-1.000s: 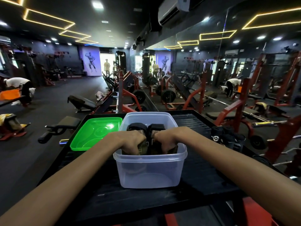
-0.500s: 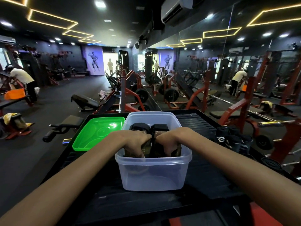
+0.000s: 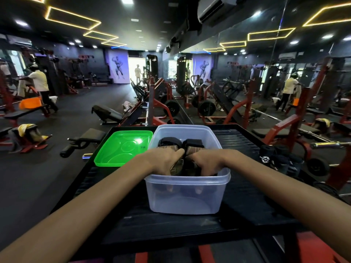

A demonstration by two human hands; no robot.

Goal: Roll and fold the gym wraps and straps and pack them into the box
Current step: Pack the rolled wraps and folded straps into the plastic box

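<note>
A: Where were the wraps at that point?

B: Inside the clear box (image 3: 187, 194), which stood on the black desk (image 3: 245, 194). Two black rolls (image 3: 180, 142) sat at the far side of the box, and both hands were down in it, on the brown folded straps (image 3: 177, 165) at the near side.

A: What was each grip doing?

B: The left hand (image 3: 163, 161) had its fingers curled down round a strap bundle; the right hand (image 3: 206, 162) did the same beside it. Fingertips (image 3: 170, 188) showed through the box's near wall, so the fingers reached deep. I judged they were pressing the bundles down to seat them snugly and leave room.

A: Anything left to pack?

B: More dark wraps (image 3: 279, 161) lay on the desk to the right of the box, apart from it. The green lid (image 3: 123, 149) lay upturned just left of the box, touching or nearly so, probably kept off until the packing was finished.
</note>
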